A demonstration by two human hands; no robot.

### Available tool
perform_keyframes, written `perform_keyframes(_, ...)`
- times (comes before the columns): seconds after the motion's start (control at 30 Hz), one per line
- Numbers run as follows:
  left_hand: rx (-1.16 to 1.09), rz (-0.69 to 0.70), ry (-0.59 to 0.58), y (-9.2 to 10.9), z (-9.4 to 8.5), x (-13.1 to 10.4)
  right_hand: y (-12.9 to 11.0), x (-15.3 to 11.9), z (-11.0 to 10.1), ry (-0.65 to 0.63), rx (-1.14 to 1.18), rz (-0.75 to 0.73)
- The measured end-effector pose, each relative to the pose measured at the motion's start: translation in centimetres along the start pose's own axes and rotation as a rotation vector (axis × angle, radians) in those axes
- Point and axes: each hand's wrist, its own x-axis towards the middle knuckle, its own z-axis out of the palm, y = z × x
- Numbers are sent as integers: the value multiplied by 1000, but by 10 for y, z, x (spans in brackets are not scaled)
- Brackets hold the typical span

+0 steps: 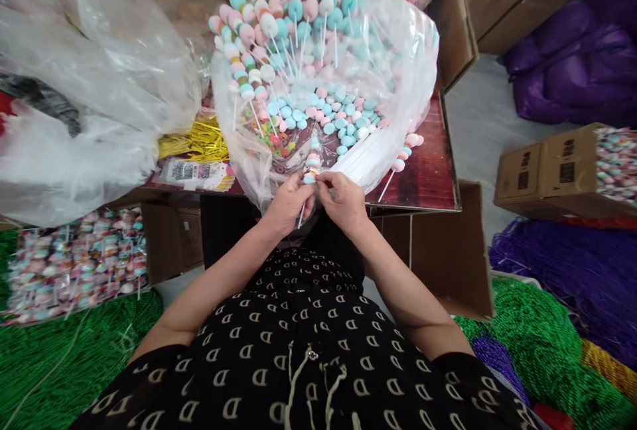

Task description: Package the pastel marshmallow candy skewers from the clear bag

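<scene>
A wrapped candy skewer (313,159) in clear film points away from me at the table's front edge, its white stick coming out below. Closed round its lower end is my left hand (290,206). My right hand (343,201) pinches at the same end from the other side, fingertips beside those of the left. Beyond the hands, a large clear plastic bag (418,78) lies open with loose pastel candies (343,111) inside. Many pink, white and blue candy skewers (293,8) are piled at its back. White sticks (371,158) lie to the right of the hands.
Yellow twist ties (199,140) and printed labels (192,173) lie left of the bag. One skewer (401,159) rests on the red table (432,181) at right. Cardboard boxes (552,168), green bead strands (532,324) and a box of wrapped skewers (79,261) surround the table.
</scene>
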Motion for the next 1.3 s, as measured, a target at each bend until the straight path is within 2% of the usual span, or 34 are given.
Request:
perform_keyframes(0.47,188,97,72,-8,-1,0,-11,8,4,5,-85,184)
perform_keyframes(0.57,183,103,75,-7,-1,0,-13,10,4,25,-32,227)
perform_keyframes(0.73,234,138,87,-8,-1,1,-17,11,1,-15,128,302)
perform_keyframes(0.9,268,136,92,-9,-2,2,-16,10,3,-5,120,338)
perform_keyframes(1.13,178,138,84,-8,-2,0,-16,12,5,28,74,332)
perform_keyframes(1.3,90,132,100,-11,-3,3,-18,12,5,-4,94,319)
